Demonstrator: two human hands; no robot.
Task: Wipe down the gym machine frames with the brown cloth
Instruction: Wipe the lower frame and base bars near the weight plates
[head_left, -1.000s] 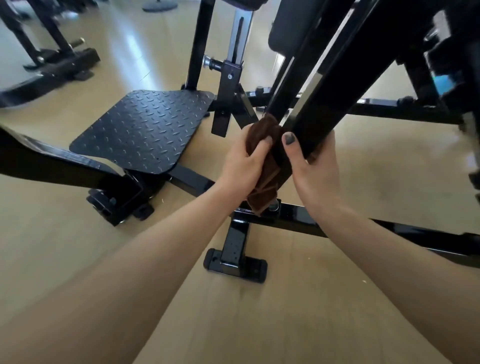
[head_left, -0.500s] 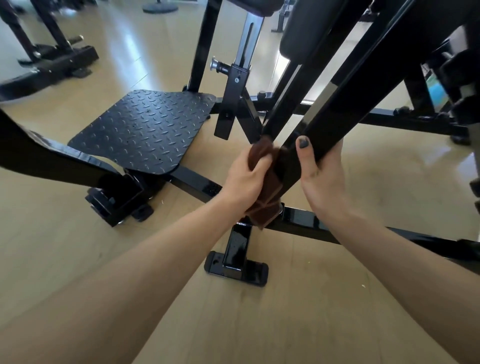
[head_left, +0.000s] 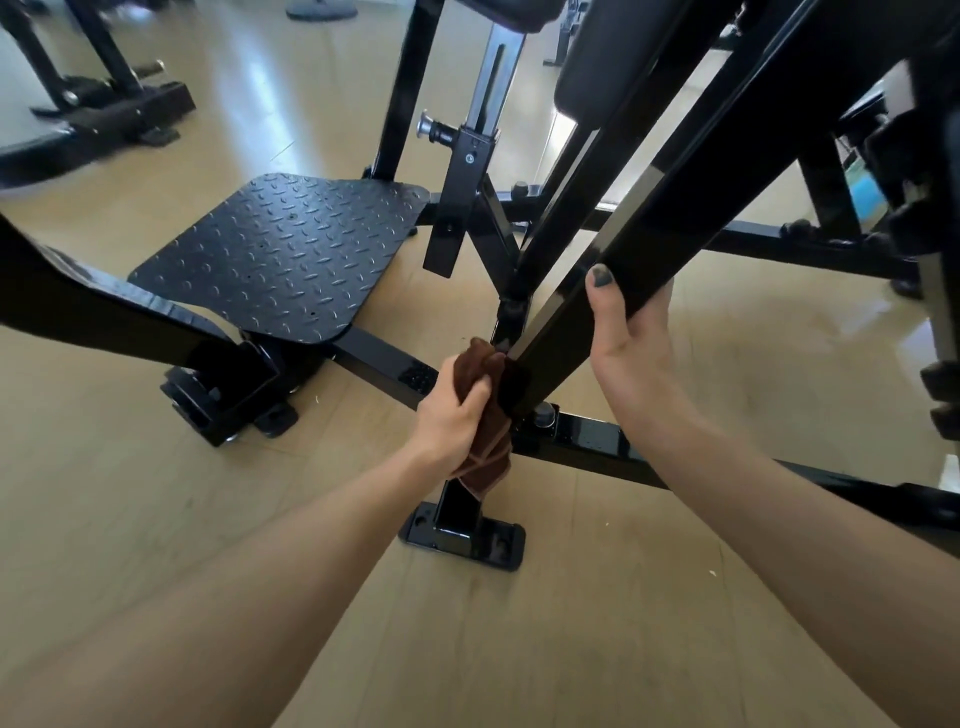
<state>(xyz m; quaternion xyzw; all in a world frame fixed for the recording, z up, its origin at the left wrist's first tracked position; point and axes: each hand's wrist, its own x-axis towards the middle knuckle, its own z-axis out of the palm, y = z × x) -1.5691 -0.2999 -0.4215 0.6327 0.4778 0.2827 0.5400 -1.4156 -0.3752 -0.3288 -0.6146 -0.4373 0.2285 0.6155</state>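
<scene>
Head view shows the black gym machine frame (head_left: 587, 447) filling the scene, with one slanted bar (head_left: 613, 291) running from the upper right down to the lower centre, where it meets the floor rail. That long axis governs the coming stroke, which by judgement would travel along the bar. The tread plate (head_left: 280, 254) lies to the left, farther off. The right hand (head_left: 631, 332) grasps the slanted bar higher up, thumb over the near face, fingers wrapped behind. The left hand (head_left: 454, 410) is clenched around the brown cloth (head_left: 488, 415), pressing it against the foot of the same bar, just above the rail joint. The left hand is thus the lower and nearer to the joint; unwiped bar extends up and right from the cloth. No brand, label or legible writing is visible.
</scene>
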